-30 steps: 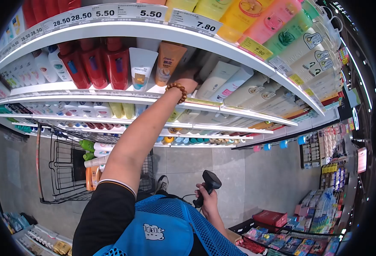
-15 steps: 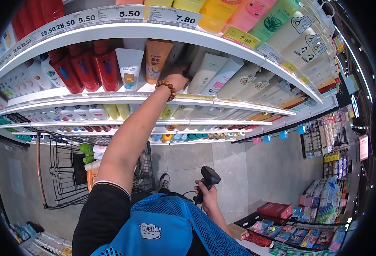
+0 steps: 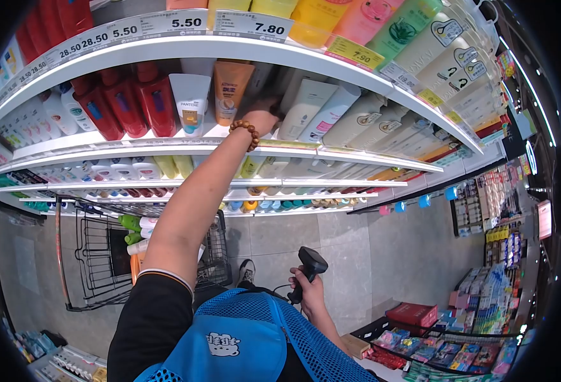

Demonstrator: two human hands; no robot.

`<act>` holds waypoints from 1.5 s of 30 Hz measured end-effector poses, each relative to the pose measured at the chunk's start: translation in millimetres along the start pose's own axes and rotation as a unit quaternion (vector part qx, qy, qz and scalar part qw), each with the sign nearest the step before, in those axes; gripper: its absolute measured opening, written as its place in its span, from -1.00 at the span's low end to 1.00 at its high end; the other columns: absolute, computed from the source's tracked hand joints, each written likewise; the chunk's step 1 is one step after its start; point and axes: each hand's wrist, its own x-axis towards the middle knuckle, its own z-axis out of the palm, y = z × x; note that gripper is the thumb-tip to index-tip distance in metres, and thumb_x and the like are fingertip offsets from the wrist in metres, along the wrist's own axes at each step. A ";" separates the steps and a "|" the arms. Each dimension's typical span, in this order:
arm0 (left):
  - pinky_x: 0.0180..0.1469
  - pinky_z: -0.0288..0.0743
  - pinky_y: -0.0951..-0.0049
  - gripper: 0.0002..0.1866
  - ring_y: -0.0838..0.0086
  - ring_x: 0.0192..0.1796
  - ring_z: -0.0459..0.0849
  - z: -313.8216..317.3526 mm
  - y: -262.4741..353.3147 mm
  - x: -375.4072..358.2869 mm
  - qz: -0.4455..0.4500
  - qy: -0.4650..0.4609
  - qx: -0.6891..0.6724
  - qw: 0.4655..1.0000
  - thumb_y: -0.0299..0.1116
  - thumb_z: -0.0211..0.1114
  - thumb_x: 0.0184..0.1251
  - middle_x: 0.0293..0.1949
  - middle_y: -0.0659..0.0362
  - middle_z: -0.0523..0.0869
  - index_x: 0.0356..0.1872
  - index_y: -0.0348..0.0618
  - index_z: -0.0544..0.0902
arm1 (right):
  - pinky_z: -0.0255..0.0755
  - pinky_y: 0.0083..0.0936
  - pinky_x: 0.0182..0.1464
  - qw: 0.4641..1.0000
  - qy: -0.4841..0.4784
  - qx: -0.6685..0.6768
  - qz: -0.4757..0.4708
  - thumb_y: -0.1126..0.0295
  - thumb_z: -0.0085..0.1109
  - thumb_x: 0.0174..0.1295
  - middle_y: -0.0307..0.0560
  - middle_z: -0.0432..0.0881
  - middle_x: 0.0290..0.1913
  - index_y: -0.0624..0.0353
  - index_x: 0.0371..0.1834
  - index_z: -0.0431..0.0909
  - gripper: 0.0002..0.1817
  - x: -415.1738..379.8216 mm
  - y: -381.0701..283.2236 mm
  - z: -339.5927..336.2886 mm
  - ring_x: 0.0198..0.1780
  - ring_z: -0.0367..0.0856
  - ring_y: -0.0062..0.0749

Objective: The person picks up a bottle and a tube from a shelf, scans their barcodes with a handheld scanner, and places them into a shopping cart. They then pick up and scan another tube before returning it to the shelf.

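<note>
My left hand (image 3: 262,118), with a brown bead bracelet (image 3: 245,134) at the wrist, reaches into the shelf between an orange tube (image 3: 231,92) and a pale white-green tube (image 3: 306,108). Its fingers are in shadow at the back, so I cannot see what they touch. Left of the orange tube stands a white Pantene tube (image 3: 190,102), beside red pump bottles (image 3: 155,99). Lower down, over the floor, my right hand (image 3: 312,291) is closed around the grip of a black handheld barcode scanner (image 3: 313,260).
A shelf edge with price tags (image 3: 172,24) runs above my left hand. More shelves of bottles lie below. A black wire shopping cart (image 3: 96,261) holding several bottles stands at the left. Packaged goods (image 3: 433,350) fill a display at the lower right.
The view has shifted very slightly. Both hands stay in nearly the same places, the left inside the shelf and the right on the barcode scanner.
</note>
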 end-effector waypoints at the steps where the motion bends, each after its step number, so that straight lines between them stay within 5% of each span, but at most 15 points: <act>1: 0.15 0.54 0.34 -0.44 0.19 0.05 0.70 0.3 -1.4 0.4 0.000 -0.005 -0.001 1.000 -0.48 0.33 0.19 0.06 -0.05 0.71 0.28 -0.18 0.51 | 0.51 -0.54 -0.24 1.000 -0.001 -0.001 0.000 0.45 0.21 0.35 -0.01 0.66 -0.09 0.26 0.03 0.45 -0.74 -0.2 -0.6 0.1 -0.22 0.64 -0.42; 23: 0.24 0.47 0.27 -0.43 0.06 0.18 0.61 -2.4 1.5 -5.0 0.009 0.009 0.037 0.999 -0.30 0.35 0.21 0.19 -0.11 0.61 0.28 -0.15 0.51 | 0.52 -0.54 -0.22 1.000 -0.002 -0.013 -0.001 0.44 0.19 0.36 -0.01 0.67 -0.09 0.26 0.05 0.44 -0.73 1.7 -3.4 0.3 -0.20 0.66 -0.41; 32: 0.25 0.46 0.24 -0.49 0.04 0.20 0.59 -4.3 -2.1 2.6 -0.065 -0.043 0.052 0.996 -0.30 0.26 0.28 0.21 -0.10 0.60 0.28 -0.11 0.52 | 0.54 -0.55 -0.23 1.000 -0.017 -0.022 0.006 0.42 0.24 0.35 -0.03 0.68 -0.11 0.26 0.03 0.45 -0.73 2.9 9.1 -3.8 -0.22 0.66 -0.45; 40: 0.32 0.40 0.18 -0.47 -0.01 0.29 0.51 -5.3 19.9 16.6 0.074 0.174 0.028 0.982 -0.36 0.16 0.31 0.28 -0.12 0.53 0.35 -0.05 0.44 | 0.53 -0.57 -0.25 0.999 -0.034 -0.014 0.004 0.43 0.23 0.36 -0.03 0.68 -0.11 0.26 0.01 0.46 -0.75 7.5 10.4 2.4 -0.22 0.65 -0.47; 45: 0.33 0.40 0.19 -0.49 0.00 0.29 0.52 -4.2 9.9 31.2 0.081 0.139 0.004 0.987 -0.38 0.13 0.33 0.28 -0.13 0.53 0.33 -0.12 0.44 | 0.53 -0.58 -0.24 0.999 -0.024 -0.020 0.007 0.43 0.23 0.36 -0.02 0.68 -0.11 0.27 0.01 0.46 -0.75 7.6 9.6 -1.9 -0.22 0.66 -0.46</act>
